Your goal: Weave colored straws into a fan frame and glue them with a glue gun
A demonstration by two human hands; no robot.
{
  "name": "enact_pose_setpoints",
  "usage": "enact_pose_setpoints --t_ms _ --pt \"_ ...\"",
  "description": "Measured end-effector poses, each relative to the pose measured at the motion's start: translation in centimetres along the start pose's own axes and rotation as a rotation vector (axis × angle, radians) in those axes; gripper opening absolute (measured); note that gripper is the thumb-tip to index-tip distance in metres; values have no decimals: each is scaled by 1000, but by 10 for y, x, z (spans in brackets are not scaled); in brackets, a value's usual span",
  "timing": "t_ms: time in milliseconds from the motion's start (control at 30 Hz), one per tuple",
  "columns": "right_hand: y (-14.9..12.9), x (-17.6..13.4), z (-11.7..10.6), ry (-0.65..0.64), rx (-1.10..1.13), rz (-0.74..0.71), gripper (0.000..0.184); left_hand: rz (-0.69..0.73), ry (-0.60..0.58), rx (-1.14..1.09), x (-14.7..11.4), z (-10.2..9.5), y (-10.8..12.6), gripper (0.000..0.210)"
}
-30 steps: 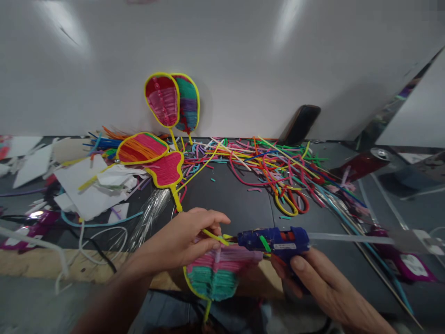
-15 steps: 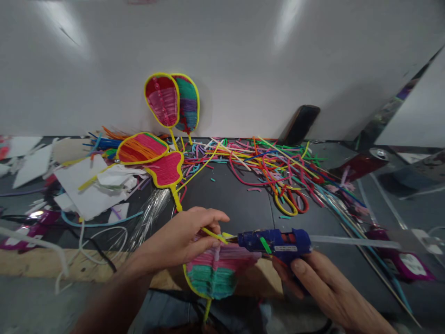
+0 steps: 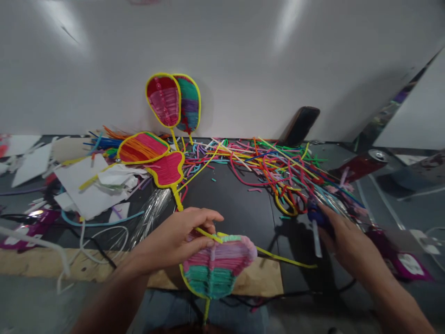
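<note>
My left hand (image 3: 194, 232) is closed, thumb and fingers pinching the top edge of a pipe-cleaner petal (image 3: 212, 278) and the yellow pipe cleaner (image 3: 208, 234) along that edge. The petal has lilac, pink and green bands, with a yellow stem pointing down. A loose yellow strand (image 3: 288, 260) runs out from behind it to the right. My right hand (image 3: 342, 234) is wrapped around a blue glue gun (image 3: 314, 214), held over the right of the table, apart from the petal. A clear glue stick (image 3: 316, 239) juts from the gun.
Finished petals (image 3: 163, 102) lean on the white wall; more lie at left beside paper scraps (image 3: 83, 185). Loose pipe cleaners (image 3: 250, 157) and scissors (image 3: 287, 204) lie behind. A phone (image 3: 301, 125) leans at the back; a red can (image 3: 365, 163) is at right. Cables cross the front.
My right hand has carried the glue gun away from the petal, to the right, and turned it. The petal's upper right edge and the yellow strand now show. My left hand barely moved.
</note>
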State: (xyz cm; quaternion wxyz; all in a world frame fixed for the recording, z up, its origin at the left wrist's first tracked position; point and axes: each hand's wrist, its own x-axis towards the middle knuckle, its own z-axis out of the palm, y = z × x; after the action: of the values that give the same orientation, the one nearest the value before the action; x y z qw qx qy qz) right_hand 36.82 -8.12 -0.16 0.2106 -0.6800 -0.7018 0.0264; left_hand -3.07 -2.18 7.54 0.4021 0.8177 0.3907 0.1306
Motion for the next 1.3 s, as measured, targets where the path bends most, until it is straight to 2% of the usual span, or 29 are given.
enact_pose_setpoints --t_ms 67,133,233,300,367,433,500,600,733,833,967,1100,1300 --pt "1 2 3 17 -99 -20 40 2 -4 -5 -1 -1 1 36" --pt "-17 0 0 79 -91 -29 35 0 -18 -7 -1 0 3 36" --pt "-66 -3 -3 54 195 -140 31 -4 -27 4 0 0 6 35" --pt "-100 -3 1 -188 450 -240 36 6 -20 20 0 0 9 35" --pt "-126 -2 8 -412 647 -263 39 23 -17 34 0 -1 12 35" --pt "-141 1 15 -545 794 -216 40 43 -20 39 0 -2 14 35" --pt "-146 4 19 -604 873 -160 35 49 -24 43 0 -2 14 36" --pt "-143 13 13 -536 849 -163 26 61 -25 51 0 -1 13 36" --pt "-140 22 -6 -242 679 -272 18 84 -36 53 1 1 13 37" --pt "-144 23 -16 -118 561 -386 17 90 -44 60 1 1 14 36" --pt "-151 18 -17 -50 468 -495 17 94 -38 70 3 1 15 36" --pt "-153 16 -13 -1 427 -537 16 95 -34 79 4 2 15 34" --pt "-152 19 -13 -4 338 -586 15 106 -40 107 4 1 15 31"
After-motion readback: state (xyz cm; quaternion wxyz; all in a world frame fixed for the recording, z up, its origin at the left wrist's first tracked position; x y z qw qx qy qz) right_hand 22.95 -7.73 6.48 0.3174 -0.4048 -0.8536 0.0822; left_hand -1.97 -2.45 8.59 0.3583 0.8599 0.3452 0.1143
